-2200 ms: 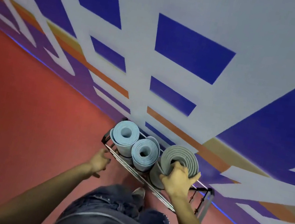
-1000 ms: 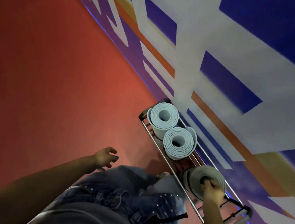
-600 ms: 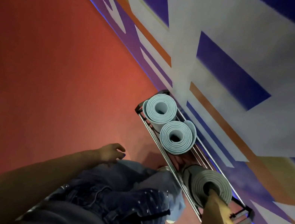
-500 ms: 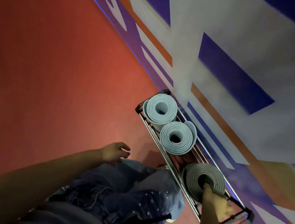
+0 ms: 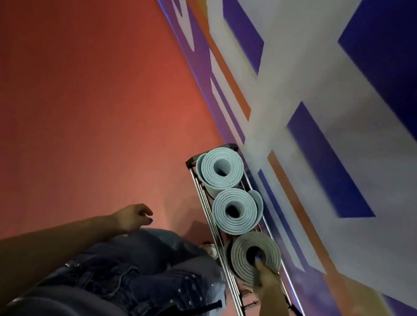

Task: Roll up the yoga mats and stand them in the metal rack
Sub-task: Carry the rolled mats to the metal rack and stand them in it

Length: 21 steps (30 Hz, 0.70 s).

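Right hand [image 5: 265, 278] grips the top edge of the grey mat [image 5: 254, 255], fingers hooked into its hollow core; that mat stands upright in the metal rack [image 5: 238, 297] by the painted wall [image 5: 346, 126]. Two pale blue mats [image 5: 220, 169] stand touching in the rack beyond it. Left hand [image 5: 133, 217] hangs over the red floor [image 5: 76, 79], fingers loosely curled, holding nothing.
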### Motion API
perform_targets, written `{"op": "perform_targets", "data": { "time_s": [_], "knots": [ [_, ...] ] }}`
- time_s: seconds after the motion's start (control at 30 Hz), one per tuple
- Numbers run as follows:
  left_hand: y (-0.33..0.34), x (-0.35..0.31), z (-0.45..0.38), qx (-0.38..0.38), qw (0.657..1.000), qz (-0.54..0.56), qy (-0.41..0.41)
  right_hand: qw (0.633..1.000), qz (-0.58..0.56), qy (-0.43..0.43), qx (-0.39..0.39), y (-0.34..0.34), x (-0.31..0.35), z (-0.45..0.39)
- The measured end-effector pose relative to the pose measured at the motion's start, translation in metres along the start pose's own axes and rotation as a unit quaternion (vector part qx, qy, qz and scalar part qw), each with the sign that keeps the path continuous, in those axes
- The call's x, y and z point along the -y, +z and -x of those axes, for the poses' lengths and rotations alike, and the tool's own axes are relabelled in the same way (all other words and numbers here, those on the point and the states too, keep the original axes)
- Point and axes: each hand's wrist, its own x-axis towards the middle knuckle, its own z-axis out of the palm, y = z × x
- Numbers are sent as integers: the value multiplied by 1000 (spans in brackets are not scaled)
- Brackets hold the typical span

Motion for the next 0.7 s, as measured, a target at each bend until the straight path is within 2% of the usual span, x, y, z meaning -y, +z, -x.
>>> {"op": "perform_targets", "data": {
  "time_s": [0.03, 0.1, 0.17, 0.27, 0.37, 0.47, 0.6, 0.7],
  "knots": [
    [0, 1, 1, -4, 1000, 4, 5, 999, 26, 21, -7, 0, 9, 15],
    [2, 4, 4, 7, 1000, 5, 3, 996, 81, 6, -47, -1, 19, 24],
    [7, 5, 6, 23, 1000, -5, 0, 994, 86, -12, -70, 5, 28, 51],
    [13, 1, 7, 22, 999, -20, 29, 986, 102, -89, -94, 15, 38, 109],
    [25, -8, 13, 12, 996, -6, 83, 954, 193, -178, -141, 11, 25, 151],
    [46, -26, 18, 27, 992, -20, 123, 909, 298, -254, -143, 0, -9, 186],
    [84, -62, 34, 104, 968, -103, 202, 926, 192, -268, -182, -8, -54, 220],
    [118, -78, 51, 146, 944, -150, 255, 948, 87, -223, -210, -24, -92, 244]
  ]
}}
